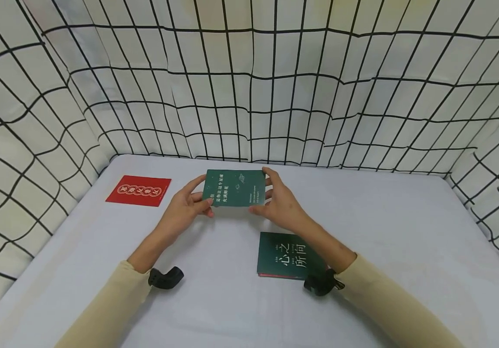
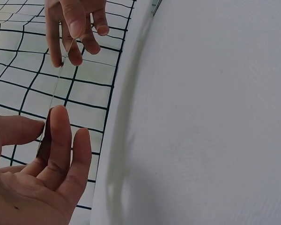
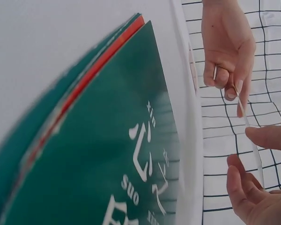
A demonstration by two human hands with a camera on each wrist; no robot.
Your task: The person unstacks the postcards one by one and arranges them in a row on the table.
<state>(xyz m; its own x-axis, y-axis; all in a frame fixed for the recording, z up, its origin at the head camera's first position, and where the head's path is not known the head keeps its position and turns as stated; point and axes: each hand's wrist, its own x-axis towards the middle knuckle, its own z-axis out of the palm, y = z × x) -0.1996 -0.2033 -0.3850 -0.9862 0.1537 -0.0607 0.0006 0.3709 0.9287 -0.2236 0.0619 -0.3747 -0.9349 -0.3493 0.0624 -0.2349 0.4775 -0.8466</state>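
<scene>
A green card (image 1: pixel 236 188) with white print is held up over the table, its printed face towards the head camera. My left hand (image 1: pixel 181 208) pinches its left side, with the thumb on the front face. At the opposite side, my right hand (image 1: pixel 284 205) grips the card between thumb and fingers. Seen edge-on in the right wrist view, the card (image 3: pixel 256 157) is a thin pale strip between both hands. Below my right forearm lies a stack of green cards (image 1: pixel 281 253) with large white characters and a red layer showing at its edge; the forearm partly covers it.
A red card (image 1: pixel 139 190) with pale ring-shaped lettering lies on the left of the white-covered table (image 1: pixel 214 299). Black netting over white cloth (image 1: pixel 275 92) rises behind the table and along both sides. Dark wrist cameras (image 1: pixel 166 278) stick out from the sleeves.
</scene>
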